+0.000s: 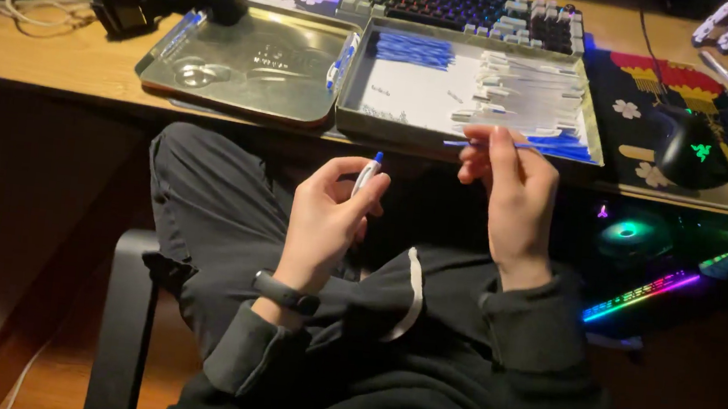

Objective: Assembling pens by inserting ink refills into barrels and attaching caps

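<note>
The open metal tin [470,139] on the wooden desk [54,64] holds blue refills [413,50] at its rear left and clear pen barrels [529,91] at right; its lid [253,62] lies open alongside. The left hand [326,219] grips a blue-tipped pen barrel [368,174] upright. The right hand [509,193] pinches a thin blue refill [487,144] level, just before the tin. A backlit keyboard [466,8] sits behind.

One open tin box [470,139] (two halves), one keyboard [466,8], one mouse [692,149], two hands.
</note>
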